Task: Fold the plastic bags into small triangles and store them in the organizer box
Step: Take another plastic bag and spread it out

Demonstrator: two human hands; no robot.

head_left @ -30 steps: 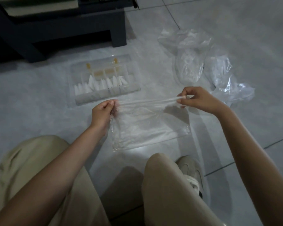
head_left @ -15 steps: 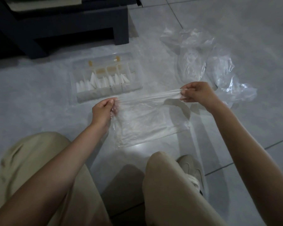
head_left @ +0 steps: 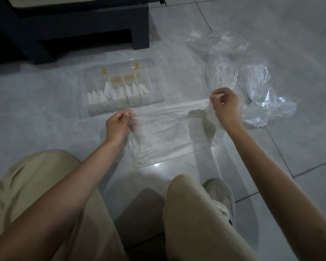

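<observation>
Pinching plastic bag (head_left: 167,136) ends | left hand (head_left: 118,125), right hand (head_left: 226,106) | long axis left-right

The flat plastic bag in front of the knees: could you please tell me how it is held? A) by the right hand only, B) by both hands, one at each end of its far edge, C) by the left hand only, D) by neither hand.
B: the left hand pinches one end of the plastic bag at its far edge, and the right hand pinches the other.
</observation>
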